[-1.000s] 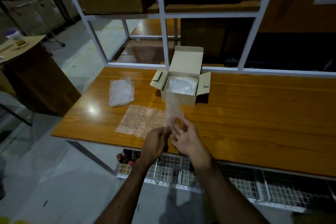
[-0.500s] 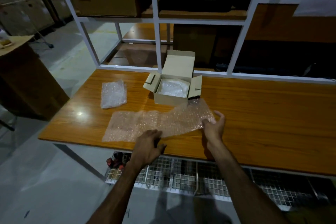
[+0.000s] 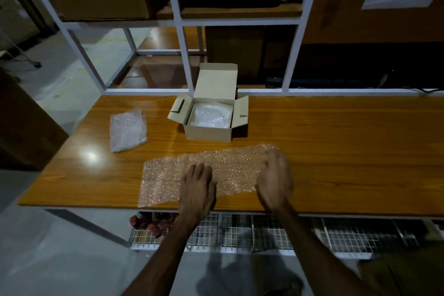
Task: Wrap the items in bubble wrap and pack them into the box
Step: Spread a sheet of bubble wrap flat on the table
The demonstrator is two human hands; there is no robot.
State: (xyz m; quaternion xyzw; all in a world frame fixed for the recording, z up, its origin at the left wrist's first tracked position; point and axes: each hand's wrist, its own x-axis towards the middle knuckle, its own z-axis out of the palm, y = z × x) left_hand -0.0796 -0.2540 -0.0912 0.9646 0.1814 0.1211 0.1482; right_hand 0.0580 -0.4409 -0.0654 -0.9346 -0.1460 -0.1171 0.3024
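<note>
Below the near edge of the tabletop hang wire baskets. On the tabletop lies a flat bubble wrap sheet. The left hand presses its middle, fingers straight and together. The right hand, blurred, lies flat on its right end. Farther back, a wrapped bundle lies to the left and an open cardboard box holds a wrapped item.

No legible text anywhere.

A bubble wrap sheet lies flat near the table front edge, both hands on it. Behind it stands the open box, a wrapped bundle inside. A folded bubble wrap piece lies left of the box.
</note>
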